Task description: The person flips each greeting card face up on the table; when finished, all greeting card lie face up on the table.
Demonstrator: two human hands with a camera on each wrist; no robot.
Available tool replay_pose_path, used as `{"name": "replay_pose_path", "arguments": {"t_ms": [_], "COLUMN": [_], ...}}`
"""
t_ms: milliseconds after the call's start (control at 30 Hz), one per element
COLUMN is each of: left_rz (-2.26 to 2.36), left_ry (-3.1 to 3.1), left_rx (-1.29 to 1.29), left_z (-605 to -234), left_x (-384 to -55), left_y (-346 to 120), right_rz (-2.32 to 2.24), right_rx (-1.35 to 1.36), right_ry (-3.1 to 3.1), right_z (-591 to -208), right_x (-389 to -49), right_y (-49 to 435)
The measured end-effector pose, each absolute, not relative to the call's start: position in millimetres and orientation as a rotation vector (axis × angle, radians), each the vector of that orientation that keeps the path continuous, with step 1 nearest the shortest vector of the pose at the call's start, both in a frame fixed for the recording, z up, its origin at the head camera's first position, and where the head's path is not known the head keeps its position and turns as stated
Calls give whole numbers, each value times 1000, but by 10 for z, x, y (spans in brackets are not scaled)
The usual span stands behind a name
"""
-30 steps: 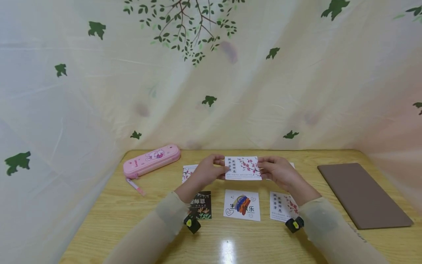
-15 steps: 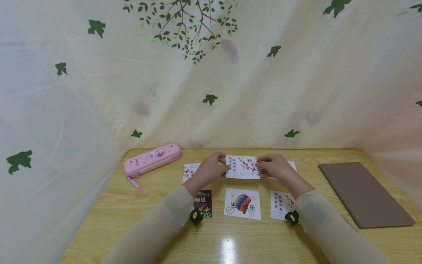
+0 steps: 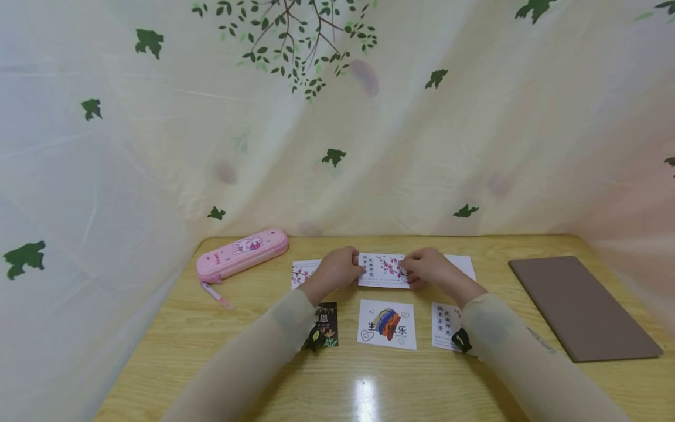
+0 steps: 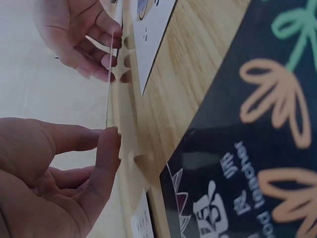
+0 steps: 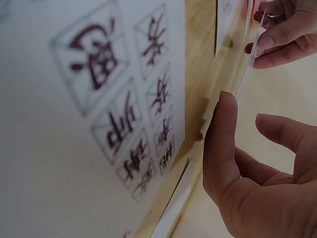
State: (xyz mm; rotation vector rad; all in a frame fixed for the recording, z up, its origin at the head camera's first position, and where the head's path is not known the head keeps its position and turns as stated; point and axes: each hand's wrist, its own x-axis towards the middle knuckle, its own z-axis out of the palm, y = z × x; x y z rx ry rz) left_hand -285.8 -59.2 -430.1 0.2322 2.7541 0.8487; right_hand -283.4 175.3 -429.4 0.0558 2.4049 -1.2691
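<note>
Near the back of the table, a white card with Chinese characters and pink plum blossoms (image 3: 377, 269) lies level close over the wood. My left hand (image 3: 338, 269) pinches its left edge between thumb and fingers; the left wrist view has this card nearly edge-on. At the card's right end is my right hand (image 3: 431, 271), its fingers overlapping the printed blossoms. In the right wrist view, the right thumb and index finger (image 5: 223, 134) stand apart, with the index fingertip right at the card's edge. Below the hands sits a white card with a colourful drawing (image 3: 387, 325).
A black flower card (image 3: 329, 322) and another blossom card (image 3: 443, 322) lie partly under the wrists. Behind the hands are a blossom card (image 3: 303, 272) and a white card (image 3: 464, 267). A pink pencil case (image 3: 242, 256) stands back left; a brown flat folder (image 3: 582, 310) lies right.
The right hand has slid left along the card, and its fingers have loosened and cover more of the blossoms. The card has shifted slightly left and down; the left hand keeps its pinch.
</note>
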Motion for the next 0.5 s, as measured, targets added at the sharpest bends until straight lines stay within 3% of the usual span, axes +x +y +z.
{"name": "replay_pose_path", "arguments": {"t_ms": [500], "left_rz": [756], "left_ry": [2753], "left_rx": [274], "left_z": [-4301], "left_x": [-2885], "left_y": [-631], "right_rz": [-1117], "right_rx": [8], "right_ry": [2488], "right_z": [-4264], "right_x": [-2809], "right_y": [1737]}}
